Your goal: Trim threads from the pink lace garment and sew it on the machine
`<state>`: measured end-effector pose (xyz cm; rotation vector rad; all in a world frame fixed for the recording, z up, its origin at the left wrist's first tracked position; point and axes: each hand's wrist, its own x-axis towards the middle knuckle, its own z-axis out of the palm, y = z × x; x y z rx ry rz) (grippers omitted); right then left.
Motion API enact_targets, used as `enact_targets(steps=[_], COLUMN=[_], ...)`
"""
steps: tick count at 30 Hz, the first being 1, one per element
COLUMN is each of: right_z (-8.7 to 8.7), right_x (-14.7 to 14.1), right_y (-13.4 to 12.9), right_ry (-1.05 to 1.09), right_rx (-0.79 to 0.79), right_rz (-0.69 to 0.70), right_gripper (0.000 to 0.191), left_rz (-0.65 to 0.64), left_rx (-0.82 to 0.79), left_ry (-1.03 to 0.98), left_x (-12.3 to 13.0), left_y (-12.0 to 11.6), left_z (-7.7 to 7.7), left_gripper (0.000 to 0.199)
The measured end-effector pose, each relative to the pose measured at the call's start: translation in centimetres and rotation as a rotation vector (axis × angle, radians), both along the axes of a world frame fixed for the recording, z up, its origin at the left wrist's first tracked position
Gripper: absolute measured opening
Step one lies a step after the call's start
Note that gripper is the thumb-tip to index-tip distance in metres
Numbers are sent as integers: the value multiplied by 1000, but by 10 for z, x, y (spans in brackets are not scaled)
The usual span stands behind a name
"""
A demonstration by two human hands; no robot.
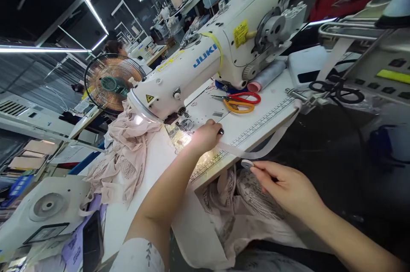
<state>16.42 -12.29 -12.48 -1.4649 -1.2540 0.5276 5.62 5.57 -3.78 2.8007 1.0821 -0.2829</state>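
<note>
My left hand (207, 136) is closed on the bed of a white sewing machine (188, 65), right by the needle area. A small dark, shiny object (221, 132) shows at its fingertips; what kind it is, I cannot make out. My right hand (285, 184) is in front of the table edge, thumb and finger pinching a small pale rounded strip (247, 163). Below it, a beige lace garment (256, 193) hangs over my lap. A white elastic band (267, 148) runs from near my left hand toward the clamp at the right.
Red-handled scissors (248, 98) and orange-handled scissors (240, 107) lie on the machine bed, near a thread cone (267, 76). Beige garments (128, 148) are heaped at the left. A metal rack (361, 37) stands right; a phone (92, 240) lies lower left. A fan (113, 82) stands behind.
</note>
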Motion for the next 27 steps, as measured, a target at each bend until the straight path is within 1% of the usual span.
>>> enact_targets(steps=[2,3,4,5,6,8,9,10,12,15,18,20,23,27], right_z=[-1,0,2,4,7,14,17,19,21,18,13,12,12,10], right_x=[4,7,9,11,13,13,12,9,1,-11,-19,-22,-24,-30], right_y=[4,6,9,11,13,15,15,14,12,9,5,2,-5,-13], right_ry=[-26,-47,-71,-104,-141,-213,-247,-281,-367,-537,-683,-748,-775,-734], right_rx=[10,20,35,58,87,160,194,228,297,371,374,361,340,333], right_rz=[-26,-40,-61,-81,-101,-129,-127,-118,-97,-73,-35,1,72,133], right_gripper=[23,23,24,24,25,25,25,24,24,23,24,25,26,27], left_rz=[30,58,92,135,189,287,329,364,434,531,615,643,649,642], left_rx=[-17,-48,-117,-230,-378,-720,-860,-966,-1087,-1156,-1158,-1166,-1195,-1215], left_ry=[-55,-144,-267,-416,-576,-860,-965,-1052,-1183,-1319,-1399,-1430,-1453,-1468], left_x=[0,-2,-6,-12,-18,-30,-35,-39,-44,-47,-51,-56,-63,-69], left_y=[5,4,1,-5,-13,-38,-52,-67,-93,-114,-121,-124,-130,-136], left_z=[1,2,4,4,4,0,-5,-10,-22,-39,-51,-56,-61,-66], left_gripper=[21,21,22,23,25,31,34,37,40,42,41,41,42,41])
